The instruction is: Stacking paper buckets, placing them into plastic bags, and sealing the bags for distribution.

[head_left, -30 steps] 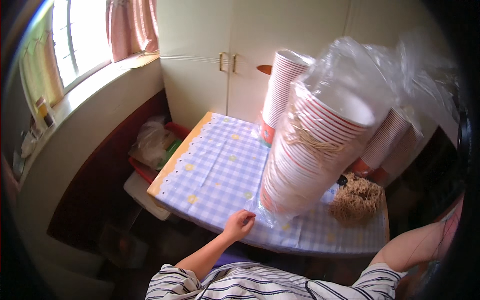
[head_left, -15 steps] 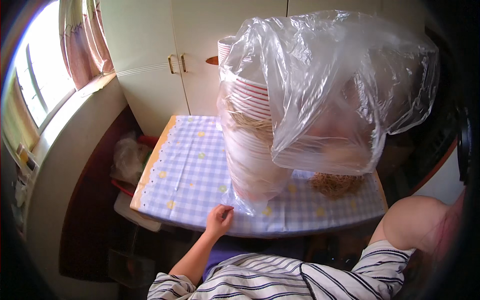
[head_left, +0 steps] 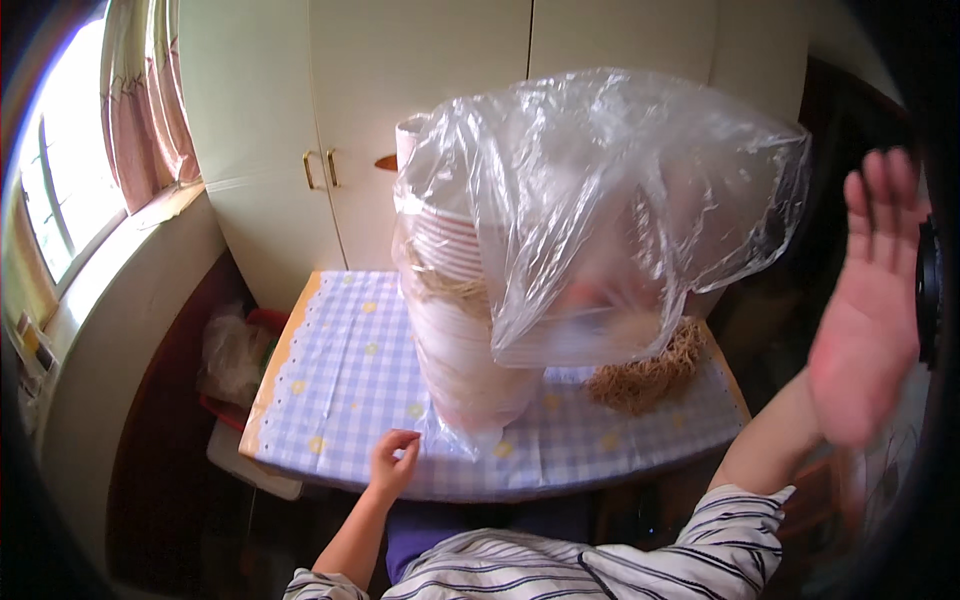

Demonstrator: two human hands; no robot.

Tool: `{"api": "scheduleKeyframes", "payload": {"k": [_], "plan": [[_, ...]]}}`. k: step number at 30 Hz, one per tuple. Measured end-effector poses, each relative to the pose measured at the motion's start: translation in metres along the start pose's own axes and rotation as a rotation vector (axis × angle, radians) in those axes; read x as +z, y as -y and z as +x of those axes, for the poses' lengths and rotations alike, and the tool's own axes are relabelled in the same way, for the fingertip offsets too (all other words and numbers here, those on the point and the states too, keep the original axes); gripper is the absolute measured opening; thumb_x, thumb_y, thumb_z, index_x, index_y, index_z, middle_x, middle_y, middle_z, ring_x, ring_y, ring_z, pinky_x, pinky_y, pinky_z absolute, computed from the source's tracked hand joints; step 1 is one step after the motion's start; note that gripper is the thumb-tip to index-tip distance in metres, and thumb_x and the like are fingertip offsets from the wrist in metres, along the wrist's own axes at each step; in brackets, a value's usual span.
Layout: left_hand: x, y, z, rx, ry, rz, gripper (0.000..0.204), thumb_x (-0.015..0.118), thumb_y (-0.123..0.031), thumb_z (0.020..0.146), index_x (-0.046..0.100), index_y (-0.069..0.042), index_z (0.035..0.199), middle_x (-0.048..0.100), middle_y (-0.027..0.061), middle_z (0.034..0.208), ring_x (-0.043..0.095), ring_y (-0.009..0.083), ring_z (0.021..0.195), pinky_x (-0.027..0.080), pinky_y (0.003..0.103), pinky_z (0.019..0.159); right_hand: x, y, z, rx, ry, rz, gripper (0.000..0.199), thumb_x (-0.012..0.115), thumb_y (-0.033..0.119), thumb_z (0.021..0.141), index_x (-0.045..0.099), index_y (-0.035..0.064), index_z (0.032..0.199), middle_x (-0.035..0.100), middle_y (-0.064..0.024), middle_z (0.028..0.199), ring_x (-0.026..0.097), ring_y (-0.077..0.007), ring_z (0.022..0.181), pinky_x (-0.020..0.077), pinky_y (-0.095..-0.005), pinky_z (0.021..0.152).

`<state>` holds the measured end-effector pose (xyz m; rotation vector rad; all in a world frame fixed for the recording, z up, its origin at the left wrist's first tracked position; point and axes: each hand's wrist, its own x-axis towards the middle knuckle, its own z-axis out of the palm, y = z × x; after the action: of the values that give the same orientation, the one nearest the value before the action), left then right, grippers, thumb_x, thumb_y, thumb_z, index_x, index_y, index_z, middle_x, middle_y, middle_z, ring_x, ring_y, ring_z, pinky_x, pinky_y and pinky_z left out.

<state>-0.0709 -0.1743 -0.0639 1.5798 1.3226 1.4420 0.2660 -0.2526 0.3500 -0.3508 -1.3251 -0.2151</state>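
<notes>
At far left, a red basket (head_left: pixel 222 409) holds crumpled clear plastic (head_left: pixel 232 360). The left hand (head_left: pixel 394 462) is at the table's (head_left: pixel 345 385) near edge, fingers loosely curled; whether they pinch anything, I cannot tell. Just right of its fingertips, the base of a tall paper-cup stack (head_left: pixel 465 350) stands on the table, inside a clear plastic bag (head_left: pixel 620 200) whose loose end billows rightward. Under that end lies a tan raffia tangle (head_left: pixel 650 375). Farthest right, the right hand (head_left: pixel 868 310) is raised, fingers straight, empty, well apart from the cups.
</notes>
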Motion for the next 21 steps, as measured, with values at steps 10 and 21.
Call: {"api": "scheduleKeyframes", "payload": {"k": [10,21], "plan": [[-0.072,-0.218,0.14,0.706,0.025,0.077,0.094,0.077,-0.031,0.067,0.025,-0.001,0.139,0.036,0.016,0.138,0.038,0.0268,0.124,0.031,0.042,0.101,-0.043,-0.137,-0.035,0.077,0.572,-0.409,0.085,0.072,0.029,0.073,0.024,0.0058,0.14,0.031,-0.0159,0.143,0.028,-0.0251,0.133,0.0215,-0.0343,0.109],[0.01,-0.363,0.261,0.597,0.611,0.054,0.082,0.079,-0.04,0.065,0.043,-0.001,0.128,0.05,0.0176,0.126,0.048,0.0303,0.116,0.038,0.04,0.1,0.133,-0.102,0.011,0.133,0.834,-0.054,0.036,0.068,0.026,0.08,0.061,0.0016,0.105,0.066,-0.0119,0.098,0.061,-0.0169,0.088,0.0479,-0.0315,0.079]]}}
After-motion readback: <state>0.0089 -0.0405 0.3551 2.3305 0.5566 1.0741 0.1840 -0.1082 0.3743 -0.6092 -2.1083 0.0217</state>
